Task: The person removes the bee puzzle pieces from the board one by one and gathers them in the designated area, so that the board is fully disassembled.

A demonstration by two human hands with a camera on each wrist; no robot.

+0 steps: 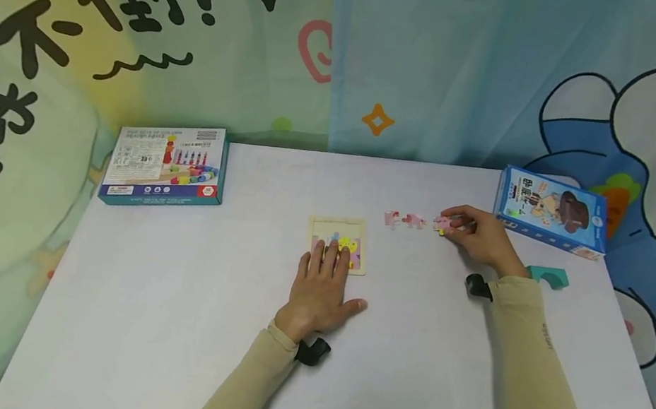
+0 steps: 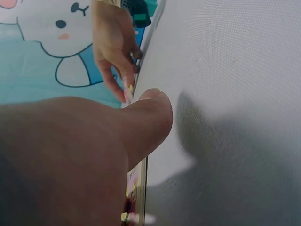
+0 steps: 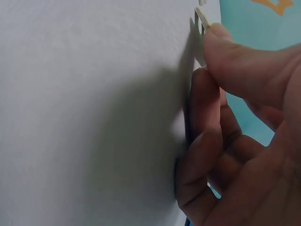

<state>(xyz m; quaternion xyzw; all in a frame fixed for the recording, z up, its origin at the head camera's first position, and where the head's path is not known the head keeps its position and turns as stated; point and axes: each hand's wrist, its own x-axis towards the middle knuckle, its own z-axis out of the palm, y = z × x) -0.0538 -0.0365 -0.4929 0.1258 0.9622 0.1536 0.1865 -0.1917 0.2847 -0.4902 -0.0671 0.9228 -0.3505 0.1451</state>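
Observation:
A small square jigsaw puzzle [image 1: 362, 249] in a pale wooden frame lies mid-table in the head view, with pink and yellow picture parts showing. My left hand [image 1: 318, 296] rests on its lower part with straight fingers, hiding some of the picture. To the right, my right hand [image 1: 480, 237] pinches a pink puzzle piece [image 1: 442, 224] between thumb and fingertips. In the right wrist view that puzzle piece [image 3: 202, 18] is tilted, edge-on at the thumb tip. Two loose pink puzzle pieces, one [image 1: 391, 219] and another [image 1: 413, 221], lie left of the right hand.
A blue box [image 1: 552, 211] stands at the table's back right, just beyond my right hand. Beside my right wrist lies a teal arch-shaped block [image 1: 548, 276]. Another box [image 1: 165, 164] lies at the back left. A printed curtain [image 1: 429, 56] hangs behind the white table [image 1: 156, 313].

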